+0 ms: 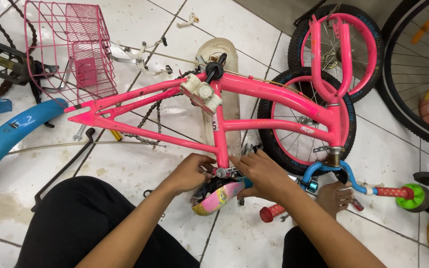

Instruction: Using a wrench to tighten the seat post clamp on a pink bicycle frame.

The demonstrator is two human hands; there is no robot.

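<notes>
A pink child's bicycle frame [254, 87] lies upside down on the white tiled floor. Its saddle [219, 198], pink and yellow, rests on the floor just in front of me. My left hand [190, 171] grips the seat clamp [221, 172] area from the left. My right hand [264, 173] holds the same spot from the right, fingers curled around the clamp and the saddle's end. Blue handlebars [323, 171] with red grips [270, 212] lie to the right.
A pink wire basket [70, 49] sits at top left beside a blue mudguard [6, 136]. Small wheels [294, 124] and a larger wheel [418, 74] lie at right. A chain [147, 119], wrenches and brake parts are scattered on the tiles. My bare foot [334, 196] rests near the handlebar.
</notes>
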